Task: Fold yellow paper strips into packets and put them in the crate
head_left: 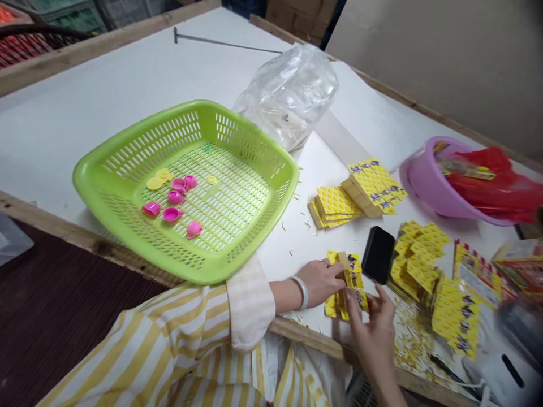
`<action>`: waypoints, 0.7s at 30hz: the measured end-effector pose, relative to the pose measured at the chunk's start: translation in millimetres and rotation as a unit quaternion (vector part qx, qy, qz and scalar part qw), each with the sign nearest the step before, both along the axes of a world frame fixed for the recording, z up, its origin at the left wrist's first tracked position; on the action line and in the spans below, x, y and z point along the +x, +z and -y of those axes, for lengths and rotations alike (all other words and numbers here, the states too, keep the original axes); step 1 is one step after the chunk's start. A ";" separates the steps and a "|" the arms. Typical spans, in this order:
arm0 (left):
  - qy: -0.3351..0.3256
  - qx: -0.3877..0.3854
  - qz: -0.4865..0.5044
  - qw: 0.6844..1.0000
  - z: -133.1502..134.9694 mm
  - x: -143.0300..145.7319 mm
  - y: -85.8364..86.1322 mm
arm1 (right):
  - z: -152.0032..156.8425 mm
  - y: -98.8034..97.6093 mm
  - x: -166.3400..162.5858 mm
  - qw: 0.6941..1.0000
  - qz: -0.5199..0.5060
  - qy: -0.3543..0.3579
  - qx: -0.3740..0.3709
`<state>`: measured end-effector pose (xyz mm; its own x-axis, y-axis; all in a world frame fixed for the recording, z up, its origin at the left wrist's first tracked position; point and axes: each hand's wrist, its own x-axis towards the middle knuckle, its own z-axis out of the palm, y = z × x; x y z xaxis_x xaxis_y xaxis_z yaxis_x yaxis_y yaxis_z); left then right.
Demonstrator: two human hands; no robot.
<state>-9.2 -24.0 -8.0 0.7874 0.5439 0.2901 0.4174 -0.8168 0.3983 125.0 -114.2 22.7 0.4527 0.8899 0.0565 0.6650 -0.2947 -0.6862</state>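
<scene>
Near the table's front edge lie yellow printed cards (354, 281), with a folded strip standing up along their middle. My left hand (320, 284), with a ring and a pale bracelet, has its bent fingers closed on the cards and the strip from the left. On the right side, my right hand (375, 322) touches the cards with its thumb, while its other fingers are spread apart from it. Just beyond that hand lies a black rectangular object (379, 254). What is under my left fingertips is partly hidden.
A green basket (271, 229) holds small pink cups (172, 213) and yellow pieces. Behind are a clear plastic bag (292, 85) and stacked yellow cards (375, 183). To the right are a purple basin (430, 183), more yellow cards (418, 254) and scattered scraps (409, 333).
</scene>
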 end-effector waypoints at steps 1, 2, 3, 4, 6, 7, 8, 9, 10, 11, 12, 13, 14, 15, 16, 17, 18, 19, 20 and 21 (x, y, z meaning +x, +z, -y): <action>-0.001 0.002 -0.004 1.000 0.3 -1.1 0.5 | 7.0 -3.5 -0.7 0.997 -0.060 -0.041 0.018; -0.001 0.004 -0.009 1.000 0.4 -2.1 0.8 | 12.2 -6.7 -1.3 0.991 -0.105 -0.074 0.029; 0.000 0.007 -0.014 1.000 0.5 -3.0 1.0 | 15.8 -9.3 -1.7 0.986 -0.133 -0.094 0.031; 0.001 0.009 -0.020 1.000 0.6 -3.7 1.2 | 17.8 -11.0 -2.2 0.985 -0.142 -0.099 0.024; 0.002 0.012 -0.032 0.999 0.7 -4.4 1.3 | 18.9 -11.3 -3.5 0.991 -0.111 -0.075 0.007; 0.001 0.014 -0.037 0.999 0.8 -4.5 1.1 | 18.6 -10.1 -4.5 0.995 -0.083 -0.051 0.002; -0.001 0.015 -0.042 0.999 1.0 -4.5 0.9 | 18.2 -8.3 -5.8 0.998 -0.054 -0.025 0.002; -0.003 0.015 -0.044 0.999 1.4 -4.5 0.6 | 17.7 -6.4 -7.4 1.000 -0.027 -0.001 0.009; -0.004 0.013 -0.044 0.999 1.9 -4.6 0.4 | 17.2 -4.5 -8.9 1.000 -0.007 0.021 0.018; -0.005 0.009 -0.044 0.999 2.4 -4.9 0.1 | 16.8 -2.9 -10.4 0.999 0.003 0.041 0.026; -0.005 0.003 -0.042 0.999 3.0 -5.5 0.0 | 16.4 -1.8 -11.7 0.998 0.007 0.055 0.032; -0.007 -0.005 -0.039 0.999 3.6 -6.4 0.1 | 16.0 -1.3 -12.7 0.997 0.005 0.063 0.034; -0.008 -0.013 -0.037 0.999 4.2 -7.5 0.5 | 15.6 -1.2 -13.4 0.997 0.000 0.064 0.033; -0.008 -0.021 -0.035 0.999 4.7 -8.8 1.2 | 15.2 -1.5 -13.8 0.998 -0.008 0.062 0.028; -0.007 -0.028 -0.035 0.999 5.1 -10.1 2.2 | 14.8 -2.1 -14.0 0.998 -0.018 0.057 0.022; -0.006 -0.034 -0.036 0.999 5.4 -11.3 3.2 | 14.6 -2.8 -14.0 0.998 -0.027 0.050 0.016; -0.005 -0.038 -0.037 0.999 5.7 -12.4 4.3 | 14.6 -3.6 -14.0 0.998 -0.035 0.043 0.012; -0.006 -0.039 -0.040 0.998 5.9 -13.1 5.1 | 14.7 -4.4 -14.0 0.998 -0.040 0.037 0.010; -0.008 -0.039 -0.044 0.998 6.2 -13.6 5.6 | 14.9 -5.2 -14.0 0.999 -0.043 0.031 0.010; -0.011 -0.037 -0.049 0.998 6.4 -13.8 5.8 | 15.3 -5.8 -14.1 0.999 -0.043 0.027 0.012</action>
